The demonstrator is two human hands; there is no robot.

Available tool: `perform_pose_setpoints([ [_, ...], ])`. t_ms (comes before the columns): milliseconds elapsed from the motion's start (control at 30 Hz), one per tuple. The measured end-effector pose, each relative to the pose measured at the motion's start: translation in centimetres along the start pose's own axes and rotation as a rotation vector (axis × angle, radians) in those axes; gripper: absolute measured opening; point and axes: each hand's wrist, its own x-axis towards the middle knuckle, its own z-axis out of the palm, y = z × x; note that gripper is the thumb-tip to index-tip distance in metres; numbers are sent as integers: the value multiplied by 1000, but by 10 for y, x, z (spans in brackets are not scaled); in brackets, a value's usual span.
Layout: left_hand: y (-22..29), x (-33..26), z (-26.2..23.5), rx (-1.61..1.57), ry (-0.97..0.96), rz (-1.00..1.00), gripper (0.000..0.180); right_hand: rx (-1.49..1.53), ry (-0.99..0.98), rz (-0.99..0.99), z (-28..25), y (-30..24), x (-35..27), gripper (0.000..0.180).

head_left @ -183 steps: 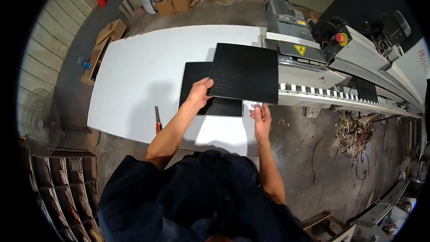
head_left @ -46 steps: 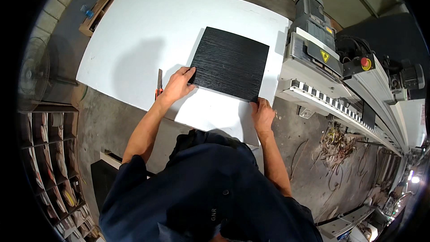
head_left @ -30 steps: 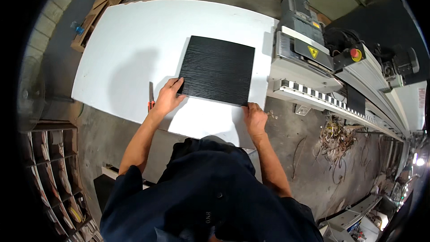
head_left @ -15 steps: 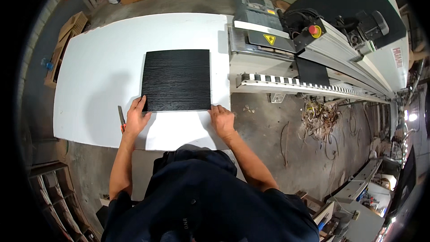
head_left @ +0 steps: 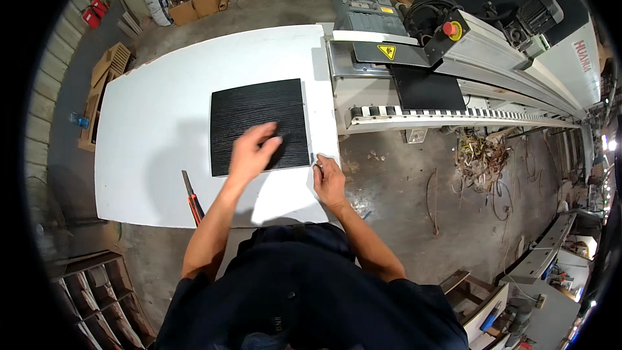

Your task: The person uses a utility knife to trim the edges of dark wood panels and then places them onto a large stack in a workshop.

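While the black board [head_left: 256, 107] lies flat on the white tabletop [head_left: 142, 136], grain lines running roughly side to side, the person's left hand [head_left: 251, 152] is over its near half, right of the middle. Left fingers point away to the right, thumb spread wide of them; a blur at the tips, and contact with the surface cannot be told. Right hand [head_left: 329, 181] is just beside the board's near right corner, at the table's right edge; fingers curled, thumb side toward the board, a narrow gap among them. Cannot tell whether they grip anything small. Utility knife [head_left: 194, 207], red and black handle, lies left of the left forearm, apart from the board, its blade pointing away from the body. Right of the table is a long machine: grey motor [head_left: 366, 3] at the far end, yellow warning triangle [head_left: 387, 52] on a dark cover, red stop button [head_left: 449, 28] farther right. Second black panel [head_left: 427, 87] sits in the machine, partly under that cover, above the toothed-looking conveyor [head_left: 402, 115]. Heap of tangled strips [head_left: 483, 159] on the concrete floor [head_left: 395, 201] beyond; compartmented rack [head_left: 107, 291] at lower left.
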Motion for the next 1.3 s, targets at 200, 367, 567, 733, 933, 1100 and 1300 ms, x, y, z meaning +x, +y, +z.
perform_pose_setpoints([
  [200, 7, 89, 109, -139, -209, -48, 38, 90, 28, 61, 4, 6, 1, 25],
  [367, 12, 142, 157, -254, -278, -293, 33, 70, 126, -14, 6, 7, -1, 24],
  [567, 17, 162, 165, -579, -238, -544, 28, 111, 137, 23, 5, 6, -2, 25],
  [733, 0, 136, 116, -702, -162, -559, 23, 181, 108, 163, 0, 4, -3, 29],
  [933, -18, 43, -3, -573, 164, -563, 41, 902, 187, 496, -5, 34, 4, 31],
  [1100, -63, -8, -77, -607, 209, -500, 28, 988, 19, 626, -10, 25, 38, 45],
  [1300, -68, -17, -81, -385, 274, -418, 27, 539, -215, 565, 15, 17, 90, 57],
])
